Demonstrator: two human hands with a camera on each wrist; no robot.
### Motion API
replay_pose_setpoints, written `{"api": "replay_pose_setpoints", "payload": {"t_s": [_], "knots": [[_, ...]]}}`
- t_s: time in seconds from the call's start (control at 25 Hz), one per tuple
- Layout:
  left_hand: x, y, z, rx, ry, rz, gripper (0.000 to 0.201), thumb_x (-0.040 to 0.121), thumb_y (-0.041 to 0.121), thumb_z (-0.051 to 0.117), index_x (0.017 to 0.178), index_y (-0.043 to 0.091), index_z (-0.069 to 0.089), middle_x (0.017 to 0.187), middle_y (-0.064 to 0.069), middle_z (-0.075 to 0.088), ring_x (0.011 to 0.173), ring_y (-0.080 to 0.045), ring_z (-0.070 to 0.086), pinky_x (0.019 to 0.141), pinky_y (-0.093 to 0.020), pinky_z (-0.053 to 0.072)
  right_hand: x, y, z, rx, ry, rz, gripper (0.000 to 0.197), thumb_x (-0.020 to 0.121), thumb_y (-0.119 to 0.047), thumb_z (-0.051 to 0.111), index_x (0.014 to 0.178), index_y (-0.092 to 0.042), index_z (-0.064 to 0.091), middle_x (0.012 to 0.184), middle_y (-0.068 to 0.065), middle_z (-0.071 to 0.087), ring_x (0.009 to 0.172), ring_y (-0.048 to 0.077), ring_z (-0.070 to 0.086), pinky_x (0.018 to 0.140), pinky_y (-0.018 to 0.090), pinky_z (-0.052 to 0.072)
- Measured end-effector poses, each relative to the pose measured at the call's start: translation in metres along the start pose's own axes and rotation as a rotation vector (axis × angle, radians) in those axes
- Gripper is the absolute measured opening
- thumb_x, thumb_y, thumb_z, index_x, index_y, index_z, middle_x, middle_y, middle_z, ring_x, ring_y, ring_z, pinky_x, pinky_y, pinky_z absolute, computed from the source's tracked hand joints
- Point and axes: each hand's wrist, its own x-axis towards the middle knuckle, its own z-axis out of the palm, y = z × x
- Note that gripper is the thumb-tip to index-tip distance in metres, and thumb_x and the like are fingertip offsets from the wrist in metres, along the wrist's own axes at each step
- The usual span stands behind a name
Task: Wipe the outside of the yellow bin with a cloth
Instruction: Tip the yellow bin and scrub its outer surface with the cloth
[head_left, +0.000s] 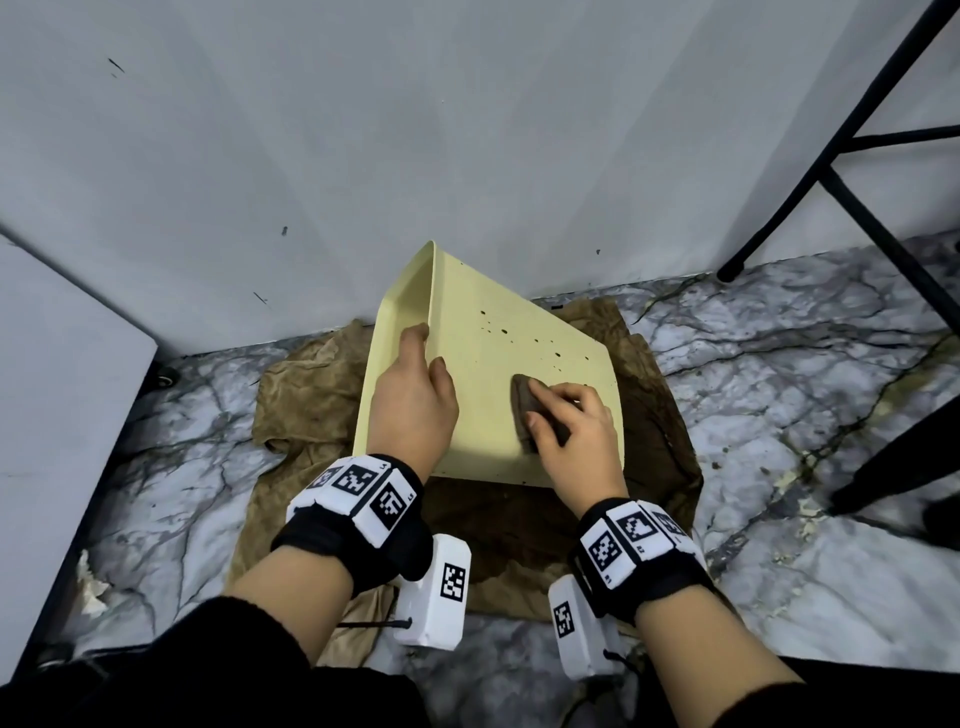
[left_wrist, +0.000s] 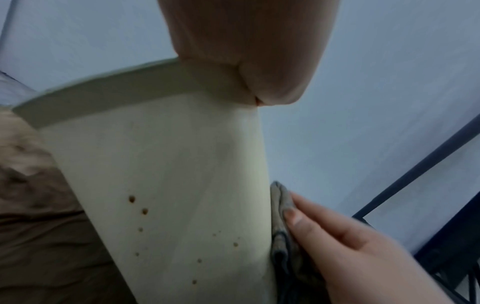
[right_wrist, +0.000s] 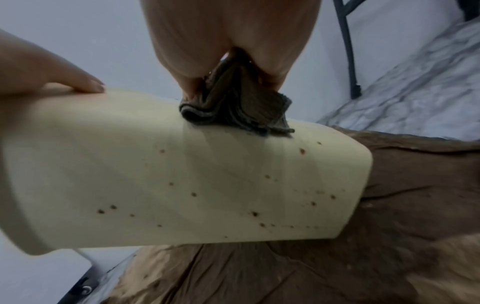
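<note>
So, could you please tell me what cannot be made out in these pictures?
- Inside of the yellow bin: faces away in every view.
- Left hand fingers: hooked over the rim, hidden inside.
- Cloth: mostly covered by the right hand in the head view.

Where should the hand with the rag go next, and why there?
Probably slide the right hand and its cloth up the yellow bin toward the dark spots just beyond it. They look unwiped, and the left hand grips the rim, steadying the tilted bin.
</note>
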Motion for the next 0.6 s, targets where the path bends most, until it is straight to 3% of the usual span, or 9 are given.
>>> {"api": "replay_pose_setpoints", "payload": {"t_s": [0.04, 0.12, 0.24, 0.36, 0.44, 0.6], "knots": [[0.000, -0.001, 0.000, 0.001, 0.008, -0.008, 0.035, 0.091, 0.008, 0.041, 0.126, 0.005, 0.040, 0.088, -0.017, 0.062, 0.086, -0.035, 0.058, 0.064, -0.026, 0.032, 0.000, 0.008, -0.001, 0.003, 0.010, 0.021, 0.033, 0.085, -0.017, 0.058, 0.118, -0.022, 0.059, 0.114, 0.008, 0.053, 0.110, 0.027, 0.044, 0.089, 0.010, 0.022], [0.000, -0.001, 0.000, 0.004, 0.008, -0.017, 0.035, 0.091, 0.009, 0.040, 0.127, 0.006, 0.039, 0.094, -0.020, 0.064, 0.089, -0.035, 0.059, 0.068, -0.029, 0.037, 0.001, 0.019, -0.003, 0.002, 0.028, 0.053, 0.032, 0.086, -0.016, 0.058, 0.118, -0.021, 0.059, 0.115, 0.009, 0.053, 0.110, 0.028, 0.044, 0.086, 0.008, 0.020], [0.000, -0.003, 0.001, 0.010, 0.009, -0.023, 0.035, 0.091, 0.011, 0.039, 0.127, 0.007, 0.039, 0.098, -0.021, 0.065, 0.089, -0.038, 0.060, 0.071, -0.035, 0.043, 0.003, 0.033, -0.009, -0.006, 0.034, 0.119, 0.032, 0.087, -0.017, 0.056, 0.119, -0.021, 0.058, 0.118, 0.009, 0.052, 0.113, 0.027, 0.042, 0.092, 0.014, 0.022], [0.000, -0.005, 0.002, 0.010, 0.030, -0.032, 0.035, 0.091, 0.010, 0.041, 0.125, 0.006, 0.040, 0.090, -0.019, 0.063, 0.087, -0.037, 0.058, 0.062, -0.024, 0.028, 0.001, 0.051, -0.016, -0.023, 0.059, 0.209, 0.032, 0.088, -0.017, 0.055, 0.120, -0.020, 0.057, 0.121, 0.010, 0.050, 0.115, 0.029, 0.041, 0.095, 0.020, 0.026], [0.000, -0.004, 0.002, 0.001, 0.046, -0.027, 0.035, 0.091, 0.009, 0.041, 0.125, 0.005, 0.042, 0.088, -0.017, 0.060, 0.089, -0.036, 0.057, 0.061, -0.020, 0.026, 0.001, 0.057, -0.019, -0.030, 0.070, 0.248, 0.033, 0.088, -0.017, 0.054, 0.121, -0.020, 0.056, 0.122, 0.010, 0.050, 0.116, 0.031, 0.041, 0.096, 0.022, 0.027], [0.002, -0.002, 0.004, -0.016, 0.084, -0.057, 0.038, 0.092, 0.010, 0.040, 0.130, 0.005, 0.042, 0.110, -0.021, 0.063, 0.106, -0.034, 0.055, 0.079, -0.023, 0.033, 0.006, 0.033, -0.013, -0.040, 0.026, 0.188, 0.035, 0.088, -0.016, 0.054, 0.123, -0.020, 0.055, 0.121, 0.011, 0.049, 0.114, 0.031, 0.041, 0.096, 0.023, 0.028]]}}
